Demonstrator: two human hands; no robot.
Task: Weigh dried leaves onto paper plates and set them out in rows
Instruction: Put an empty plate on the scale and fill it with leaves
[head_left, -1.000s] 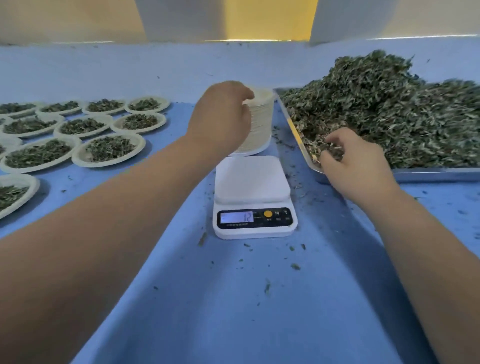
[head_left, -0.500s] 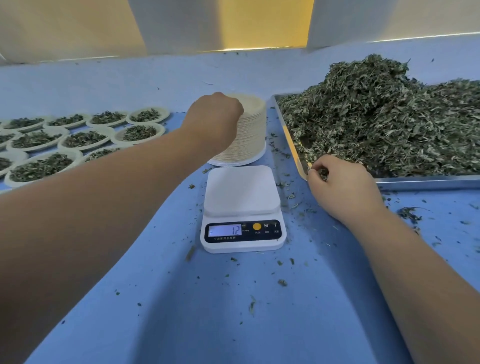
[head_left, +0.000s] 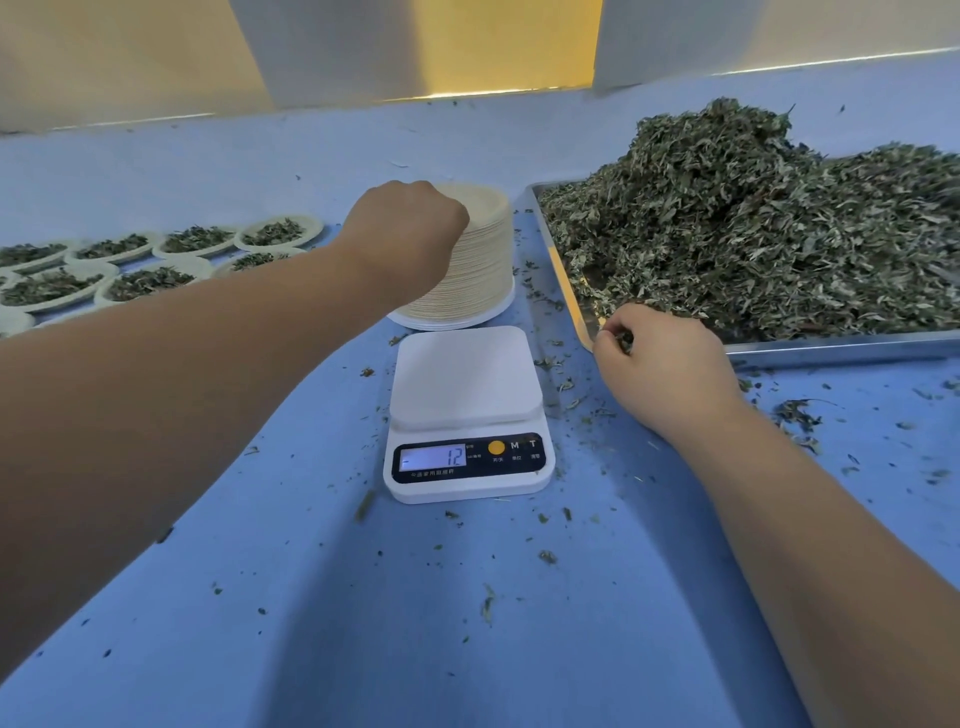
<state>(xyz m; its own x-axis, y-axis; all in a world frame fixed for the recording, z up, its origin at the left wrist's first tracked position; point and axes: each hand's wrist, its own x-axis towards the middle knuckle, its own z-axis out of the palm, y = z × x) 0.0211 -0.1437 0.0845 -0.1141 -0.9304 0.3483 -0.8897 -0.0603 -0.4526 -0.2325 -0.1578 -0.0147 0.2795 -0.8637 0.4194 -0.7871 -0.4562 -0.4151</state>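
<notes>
Head view, step in hand: a fresh plate is judged to be wanted from the stack of cream paper plates (head_left: 483, 270) for the white digital kitchen scale (head_left: 467, 415).
State of left hand (head_left: 410, 228): it is placed on the top near rim of the stack. The fingers are curled under and hidden by the back of the hand, so a pinch on a plate cannot be confirmed.
State of right hand (head_left: 670, 364): it is held at the near left corner of the shallow metal tray (head_left: 831, 349), with the fingers (head_left: 610, 332) clamped together on a small pinch of dried leaves.
Location of heap of dried green leaves (head_left: 753, 223): it is piled in the tray, to the right of the scale.
Governing relation: the scale platform lies just beside the stack, on the side toward the person. The left hand is the nearer one, so a plate is to be drawn straight back and set down flat.
Scale condition: the platform is bare, and 12 is displayed with a dash at the left.
Location of filled paper plates (head_left: 150, 275): they are set in rows at the far left of the blue tabletop (head_left: 467, 623), well apart from the scale.
Risk: two nested plates may be lifted as one.
</notes>
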